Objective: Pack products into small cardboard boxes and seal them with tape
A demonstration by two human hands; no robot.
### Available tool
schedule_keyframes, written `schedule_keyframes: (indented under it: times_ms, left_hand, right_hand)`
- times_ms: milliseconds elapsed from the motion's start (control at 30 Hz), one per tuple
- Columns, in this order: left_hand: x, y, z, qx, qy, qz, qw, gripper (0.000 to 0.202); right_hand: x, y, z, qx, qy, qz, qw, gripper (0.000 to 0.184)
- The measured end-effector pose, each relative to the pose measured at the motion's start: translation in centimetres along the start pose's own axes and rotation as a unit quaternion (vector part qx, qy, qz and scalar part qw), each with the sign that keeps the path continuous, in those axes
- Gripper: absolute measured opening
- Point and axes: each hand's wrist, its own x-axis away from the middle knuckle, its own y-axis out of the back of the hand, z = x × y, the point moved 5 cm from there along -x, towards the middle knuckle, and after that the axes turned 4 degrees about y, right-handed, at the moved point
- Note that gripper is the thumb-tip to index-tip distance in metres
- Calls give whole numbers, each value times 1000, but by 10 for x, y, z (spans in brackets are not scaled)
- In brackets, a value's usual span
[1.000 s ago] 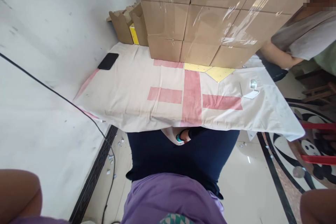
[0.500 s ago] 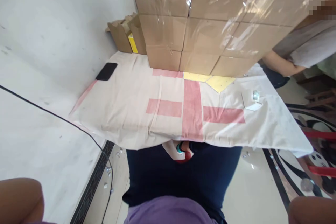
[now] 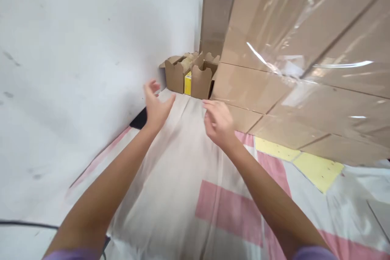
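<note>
Both my arms reach out over the cloth-covered table [image 3: 164, 195]. My left hand [image 3: 157, 105] is open and holds nothing, its thumb spread from its fingers, just above a black flat object [image 3: 139, 119] that it partly hides. My right hand [image 3: 218, 122] is open too, with bent fingers and nothing in them. It hangs beside the lower left corner of the large wrapped stack of cartons [image 3: 258, 77]. Beyond both hands, against the wall, stand small open-topped cardboard boxes [image 3: 201, 83] with scalloped edges. A yellow box [image 3: 187, 83] shows between them.
On the left rises a white wall [image 3: 91, 40]. The clear-wrapped cartons block the right side. Yellow dotted sheets [image 3: 317, 168] lie at the foot of the stack. A tall cardboard panel [image 3: 215, 22] stands behind the small boxes. A black cable [image 3: 27, 224] runs at lower left.
My two hands have come into view and stretched forward toward the small cardboard boxes. The view has moved closer and turned to the left. The other person is out of sight.
</note>
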Motion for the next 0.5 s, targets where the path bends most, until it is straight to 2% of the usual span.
schedule_keyframes:
  times_ms: [67,133,200,233,333,433,500]
  left_hand:
    - [-48,-54,62,-50,38,19,998,97]
    - [-89,-99,113,-87,69,43,993,109]
    - [-114,-129,151,-107,118,59,985,107]
    - [-120,-139,166,-111,140,63,982,105]
    - [-121,-158,197,-103,158,74,979,108]
    - [-116,-167,217,-76,116,72,988,125]
    - [-119,-172,227,-52,73,71,993,127]
  right_hand:
    - [-34,-78,-39,51,-54,80,994,40]
    - [-67,-145,-79,101,-163,145,971,52]
    - [-91,-195,-114,135,-259,214,932,62]
    - [-100,-213,-129,153,-293,237,913,65]
    - [-111,-241,-166,204,-352,249,879,72]
    - [-105,-248,-187,218,-371,217,876,76]
    - [-97,-250,-192,211,-380,200,878,73]
